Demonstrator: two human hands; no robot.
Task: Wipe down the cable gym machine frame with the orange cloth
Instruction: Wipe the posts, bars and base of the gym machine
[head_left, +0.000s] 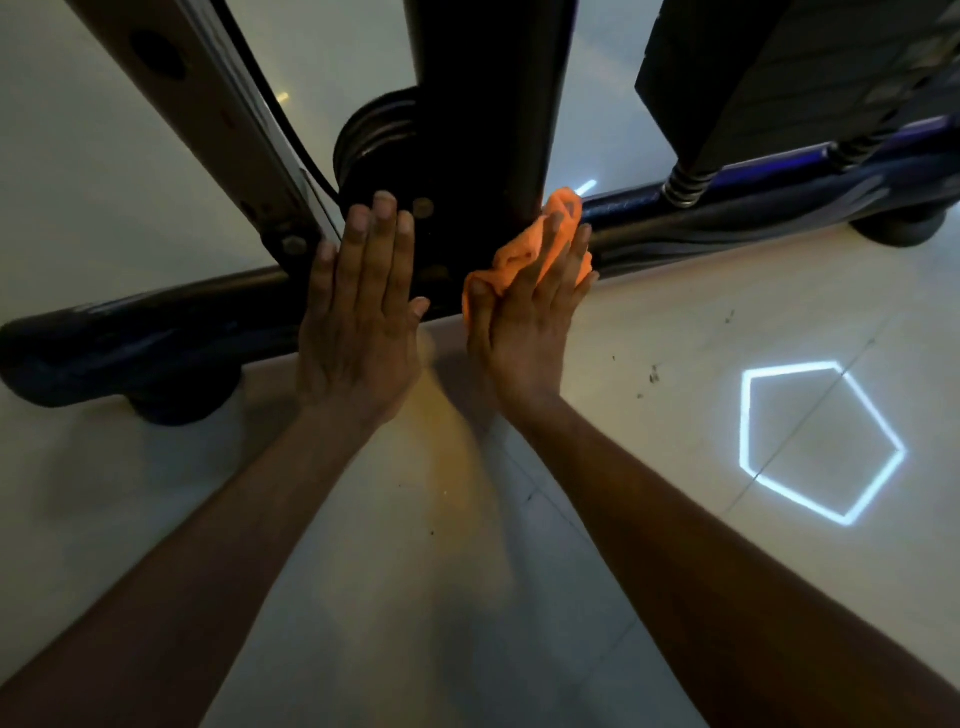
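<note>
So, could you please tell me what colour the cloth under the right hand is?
Orange cloth, clearest in the head view.

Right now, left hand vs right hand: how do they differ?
The left hand is bare and lies flat against the dark upright post; the right hand presses the orange cloth to the post's right edge. The left hand sits beside the pulley; the right hand sits nearer the base rail. Both have straight fingers pointing up the frame.

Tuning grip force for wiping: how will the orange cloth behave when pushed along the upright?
The orange cloth looks floppy: it bunches in folds under the right hand. Probably light, and likely to ruck up rather than slide flat against the dark upright post.
</note>
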